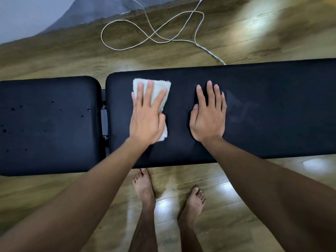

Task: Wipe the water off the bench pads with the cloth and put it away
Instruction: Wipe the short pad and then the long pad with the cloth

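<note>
A black bench lies across the view in two pads. The long pad (272,110) fills the middle and right; the short pad (47,128) is on the left and carries several water drops (12,109). A folded white cloth (158,88) lies on the left end of the long pad. My left hand (147,117) presses flat on the cloth, fingers spread. My right hand (209,115) rests flat on the bare pad to the right of the cloth, holding nothing. Faint smear marks show on the long pad right of that hand.
A white cable (154,31) loops on the wooden floor (54,51) beyond the bench. A metal hinge (104,120) sits in the gap between the pads. My bare feet (143,186) stand on the floor just in front of the bench.
</note>
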Demonstrator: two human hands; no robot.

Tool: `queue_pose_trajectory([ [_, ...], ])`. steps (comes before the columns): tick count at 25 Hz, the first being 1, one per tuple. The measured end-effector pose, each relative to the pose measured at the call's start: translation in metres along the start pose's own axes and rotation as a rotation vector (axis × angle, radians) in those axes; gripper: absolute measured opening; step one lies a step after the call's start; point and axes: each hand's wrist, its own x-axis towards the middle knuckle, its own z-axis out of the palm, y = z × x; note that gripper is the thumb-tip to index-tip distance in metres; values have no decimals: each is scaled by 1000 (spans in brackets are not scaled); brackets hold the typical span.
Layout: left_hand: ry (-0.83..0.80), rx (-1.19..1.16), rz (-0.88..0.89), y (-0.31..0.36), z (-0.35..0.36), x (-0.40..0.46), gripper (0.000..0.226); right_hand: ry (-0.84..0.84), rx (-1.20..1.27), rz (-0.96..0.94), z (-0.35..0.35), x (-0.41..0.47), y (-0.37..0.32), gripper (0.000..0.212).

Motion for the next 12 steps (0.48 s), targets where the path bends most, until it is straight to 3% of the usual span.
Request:
queue_pose_trajectory([
  [5, -7, -3, -28, -13, -18, 58, 67, 23, -8, -1, 2, 0, 1, 55],
  [12, -48, -75, 12, -16, -1, -75, 74, -12, -3, 12, 0, 0, 0, 56],
])
